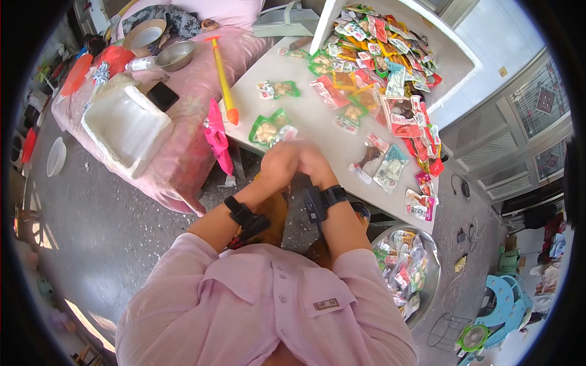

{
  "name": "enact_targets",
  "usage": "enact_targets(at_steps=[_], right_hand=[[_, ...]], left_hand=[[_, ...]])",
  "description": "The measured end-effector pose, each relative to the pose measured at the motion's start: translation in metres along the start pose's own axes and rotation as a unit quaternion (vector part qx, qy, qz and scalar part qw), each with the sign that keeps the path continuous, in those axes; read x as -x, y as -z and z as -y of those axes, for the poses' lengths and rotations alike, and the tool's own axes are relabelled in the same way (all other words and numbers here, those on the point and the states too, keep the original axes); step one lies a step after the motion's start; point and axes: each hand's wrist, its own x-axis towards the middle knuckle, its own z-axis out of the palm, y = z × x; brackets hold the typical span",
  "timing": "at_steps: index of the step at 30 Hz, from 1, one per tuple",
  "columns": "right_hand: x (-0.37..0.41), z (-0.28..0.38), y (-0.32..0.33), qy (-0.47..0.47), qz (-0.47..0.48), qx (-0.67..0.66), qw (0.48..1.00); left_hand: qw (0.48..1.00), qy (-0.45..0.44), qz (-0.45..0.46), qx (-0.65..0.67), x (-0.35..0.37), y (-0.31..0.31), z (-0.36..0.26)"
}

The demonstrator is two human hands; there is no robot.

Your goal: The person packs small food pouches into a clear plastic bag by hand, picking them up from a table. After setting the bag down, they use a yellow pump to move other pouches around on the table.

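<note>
My left hand [279,166] and my right hand [311,161] are pressed together at the table's near edge, fingers curled inward and partly blurred. What they hold between them I cannot tell. Just beyond the left knuckles shows the end of a small white-and-red snack packet [287,133]. Beside it lie clear packets with green edges and pale pieces inside [265,130]. Farther back is another green-edged packet [284,89]. To the right of my hands rest a packet with dark contents [371,156] and a white-and-teal packet [390,168].
A white foam box [467,64] lies tipped at the back, packets spilling onto the white table [259,110]. A metal basin [434,268] of packets sits below right. Left, a pink-covered bed [183,131] bears a foam box [125,131]. A yellow tube [222,79] touches the table corner.
</note>
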Motion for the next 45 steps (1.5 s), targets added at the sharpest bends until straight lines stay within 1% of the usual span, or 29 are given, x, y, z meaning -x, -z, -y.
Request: enact_targets(at_steps=[2,4,7,8,9,11,12,13,14,15,16,17,19,20,21,23,24,26,27,29,30,32,36,38,39,40,41,44,45], right_hand=[[0.011,0.008,-0.007,-0.009,-0.005,0.024,1.000],[0.019,0.013,0.002,-0.031,-0.006,0.061,0.998],[0.047,0.032,0.028,-0.140,0.046,0.212,0.966],[0.049,0.040,0.039,-0.124,-0.006,0.222,0.967],[0.049,0.049,0.050,-0.109,-0.059,0.232,0.965],[0.043,0.061,0.078,0.018,-0.244,0.213,0.946],[0.032,0.064,0.101,0.040,-0.327,0.290,0.899],[0.017,0.063,0.125,0.061,-0.404,0.363,0.838],[0.003,0.059,0.146,0.090,-0.436,0.413,0.794],[-0.011,0.053,0.165,0.118,-0.466,0.460,0.747],[-0.019,0.054,0.165,0.144,-0.491,0.505,0.695],[-0.025,0.055,0.165,0.118,-0.492,0.482,0.715],[-0.028,0.068,0.141,0.066,-0.491,0.433,0.753],[-0.036,0.062,0.152,0.088,-0.464,0.461,0.751],[-0.047,0.052,0.173,0.111,-0.437,0.488,0.748],[-0.053,0.051,0.190,0.135,-0.379,0.496,0.770],[-0.054,0.053,0.194,0.136,-0.349,0.476,0.796],[-0.050,0.053,0.202,0.212,-0.294,0.467,0.807],[-0.051,0.045,0.217,0.287,-0.267,0.476,0.787],[-0.047,0.040,0.225,0.361,-0.248,0.502,0.746],[-0.041,0.040,0.222,0.360,-0.257,0.521,0.730],[-0.026,0.043,0.208,0.367,-0.280,0.523,0.717],[0.010,0.050,0.162,0.391,-0.314,0.472,0.725],[0.027,0.054,0.140,0.370,-0.347,0.285,0.813],[0.036,0.059,0.122,0.328,-0.360,0.094,0.868],[0.045,0.060,0.110,0.273,-0.357,-0.100,0.888],[0.054,0.059,0.105,0.272,-0.350,-0.095,0.891],[0.080,0.045,0.104,0.264,-0.320,-0.070,0.907],[0.088,0.040,0.109,0.259,-0.302,-0.056,0.916]], left_hand=[[0.999,-0.031,-0.018,-0.001,-0.001,0.000,0.008],[1.000,-0.017,-0.013,0.010,0.002,-0.007,0.016],[0.999,0.013,0.010,0.048,0.004,-0.013,0.021],[0.997,0.024,0.020,0.066,0.004,-0.015,0.022],[0.998,0.023,0.025,0.050,0.004,-0.018,0.023],[0.999,0.020,0.038,0.019,0.004,-0.023,0.026],[0.997,0.040,0.062,-0.001,0.006,-0.026,0.025],[0.994,0.061,0.085,-0.021,0.008,-0.029,0.024],[0.990,0.081,0.108,-0.042,0.009,-0.031,0.023],[0.990,0.076,0.113,-0.048,0.009,-0.031,0.022],[0.989,0.073,0.118,-0.054,0.007,-0.030,0.021],[0.988,0.072,0.124,-0.060,0.008,-0.029,0.020],[0.987,0.092,0.123,-0.042,0.007,-0.026,0.016],[0.987,0.100,0.122,-0.034,0.005,-0.023,0.015],[0.990,0.086,0.106,-0.038,0.004,-0.019,0.014],[0.995,0.058,0.074,-0.043,0.001,-0.013,0.011],[0.995,0.059,0.071,-0.037,-0.001,-0.010,0.009],[0.996,0.062,0.065,-0.024,-0.002,-0.005,0.007],[0.996,0.060,0.058,-0.017,-0.003,-0.004,0.007],[0.998,0.055,0.044,-0.001,-0.006,-0.003,0.005],[0.997,0.058,0.055,-0.002,-0.006,-0.003,0.004],[0.995,0.062,0.078,-0.003,-0.005,-0.006,0.003],[0.996,0.027,0.079,-0.025,-0.003,-0.006,0.002],[0.997,0.003,0.065,-0.046,-0.008,-0.001,-0.001],[0.991,0.003,0.111,-0.076,-0.013,0.003,-0.001],[0.982,0.003,0.157,-0.107,-0.019,0.006,-0.001],[0.970,0.004,0.203,-0.137,-0.025,0.009,0.000],[0.938,0.040,0.313,-0.146,-0.045,0.011,0.010],[0.955,0.002,0.268,-0.129,-0.046,0.013,0.011]])
